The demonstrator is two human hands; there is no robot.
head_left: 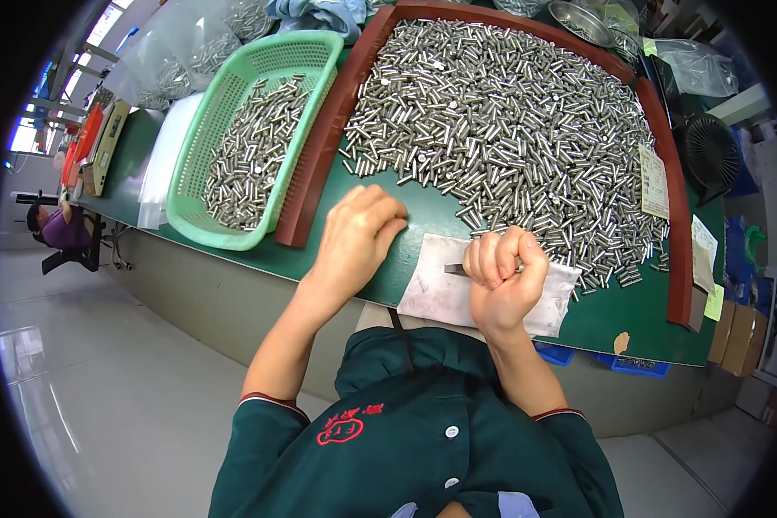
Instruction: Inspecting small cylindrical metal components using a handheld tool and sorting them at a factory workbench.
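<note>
A wide pile of short shiny metal pins (501, 121) covers the green table inside a reddish-brown raised border. My left hand (360, 226) rests near the pile's front left edge, its fingers curled in toward the thumb; anything between the fingertips is hidden. My right hand (505, 272) is closed in a fist over a whitish stained cloth (427, 289) at the table's front edge. From that fist, toward the left, sticks the flat dark end of a metal tool (455, 269); the rest of it is hidden in my palm.
Left of the border (306, 186) stands a green plastic basket (224, 73) partly filled with pins. A weighing scale (110, 147) is at the far left. At the right are a black fan (710, 151) and paper labels (653, 181). Another person (67, 229) sits far left.
</note>
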